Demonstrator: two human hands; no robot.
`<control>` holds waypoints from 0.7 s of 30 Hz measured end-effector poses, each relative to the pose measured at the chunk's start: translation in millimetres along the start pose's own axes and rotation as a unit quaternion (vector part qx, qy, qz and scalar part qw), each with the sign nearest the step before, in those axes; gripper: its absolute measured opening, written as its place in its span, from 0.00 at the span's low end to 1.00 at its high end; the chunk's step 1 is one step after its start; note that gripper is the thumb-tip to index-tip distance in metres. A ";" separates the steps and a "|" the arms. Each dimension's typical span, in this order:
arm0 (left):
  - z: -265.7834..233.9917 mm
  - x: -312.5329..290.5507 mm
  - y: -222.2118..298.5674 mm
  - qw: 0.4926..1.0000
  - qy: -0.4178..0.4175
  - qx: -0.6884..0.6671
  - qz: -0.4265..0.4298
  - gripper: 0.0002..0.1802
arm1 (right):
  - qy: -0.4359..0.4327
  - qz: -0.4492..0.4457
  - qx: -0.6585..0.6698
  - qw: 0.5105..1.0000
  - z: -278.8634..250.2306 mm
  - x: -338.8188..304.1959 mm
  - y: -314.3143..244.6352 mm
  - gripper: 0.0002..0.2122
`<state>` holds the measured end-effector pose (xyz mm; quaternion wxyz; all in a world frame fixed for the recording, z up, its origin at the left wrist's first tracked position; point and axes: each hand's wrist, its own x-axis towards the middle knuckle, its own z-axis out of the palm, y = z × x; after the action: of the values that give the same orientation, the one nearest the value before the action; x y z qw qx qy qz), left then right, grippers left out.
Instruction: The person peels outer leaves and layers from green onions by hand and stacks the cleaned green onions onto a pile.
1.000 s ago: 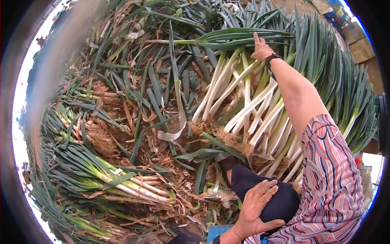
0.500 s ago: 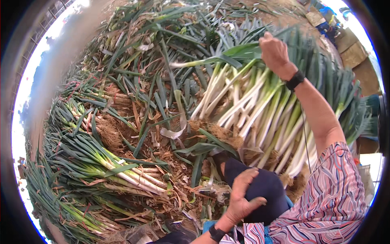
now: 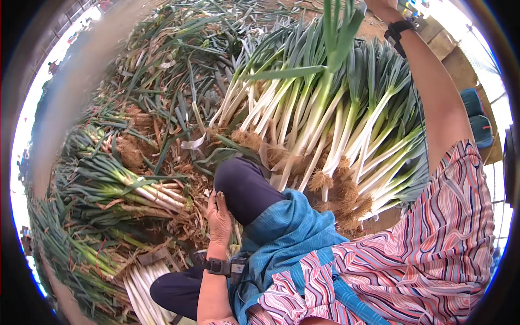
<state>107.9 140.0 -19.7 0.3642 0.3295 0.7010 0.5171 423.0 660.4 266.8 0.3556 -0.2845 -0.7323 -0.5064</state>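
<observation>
My left hand [image 3: 219, 219] is open, its fingers stretched out against the side of my dark-clad knee [image 3: 241, 181], and it holds nothing. High at the upper edge, my right hand [image 3: 382, 7] is raised, and its fingers are cut off by the picture's edge. Close to it, the green leaves of a leek [image 3: 338, 40] stand upright and run out of the picture. Whether my fingers grip those leaves I cannot tell. Beneath lies a broad row of loose leeks [image 3: 303, 111], white stems and hairy roots toward me, leaves pointing away.
Tied bundles of leeks [image 3: 143, 187] lie on the left, with more greens [image 3: 70, 260] piled along that side. Bare white stems [image 3: 143, 287] lie beside my other leg. Dry peelings [image 3: 184, 216] litter the ground. Cardboard [image 3: 471, 70] stands at the far right.
My right hand has gone up to the upper edge, away from the row. My left hand has moved left, down beside the knee. The whole view has shifted.
</observation>
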 end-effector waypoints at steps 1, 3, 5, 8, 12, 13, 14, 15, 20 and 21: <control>-15.2 -13.1 -2.5 1.000 0.020 0.013 -0.008 0.34 | 0.022 -0.031 -0.021 0.999 -0.1 -6.7 -16.4 0.10; -8.1 -19.6 -11.7 0.998 -0.049 0.018 -0.043 0.34 | -0.120 -0.031 -0.057 0.991 52.3 -63.2 68.8 0.07; -25.9 -39.1 -23.6 0.998 0.020 0.054 -0.033 0.30 | -0.344 -0.061 -0.096 0.932 88.6 -103.5 25.7 0.06; -32.4 -59.1 -30.2 0.982 -0.065 0.157 -0.084 0.23 | -0.362 -0.020 0.289 0.886 104.2 -148.8 83.2 0.13; -63.1 -67.3 -16.0 0.904 -0.221 0.350 -0.104 0.30 | -0.426 0.119 0.100 0.891 120.7 -157.6 -38.5 0.14; -75.3 -66.5 -8.4 0.899 -0.228 0.361 -0.098 0.30 | -0.421 0.110 0.117 0.893 118.1 -134.0 -80.1 0.14; -87.7 -61.7 -0.1 0.897 -0.212 0.367 -0.123 0.30 | -0.427 0.100 0.198 0.877 115.0 -110.8 -127.0 0.14; -102.3 -56.0 5.1 0.895 -0.197 0.373 -0.148 0.29 | -0.430 0.090 0.278 0.854 101.3 -79.8 -181.2 0.14; -161.3 -43.6 -3.5 0.930 -0.008 0.359 -0.085 0.27 | -0.410 -0.051 0.492 0.766 -32.4 88.5 -435.7 0.13; -166.5 -40.1 -5.7 0.929 0.028 0.364 -0.066 0.27 | -0.435 -0.072 0.535 0.721 -30.0 98.4 -479.2 0.14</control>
<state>-13.6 24.2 15.0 0.2331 0.3781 0.8709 0.2103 0.1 481.8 95.0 0.0536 -0.1822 -0.9738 0.1247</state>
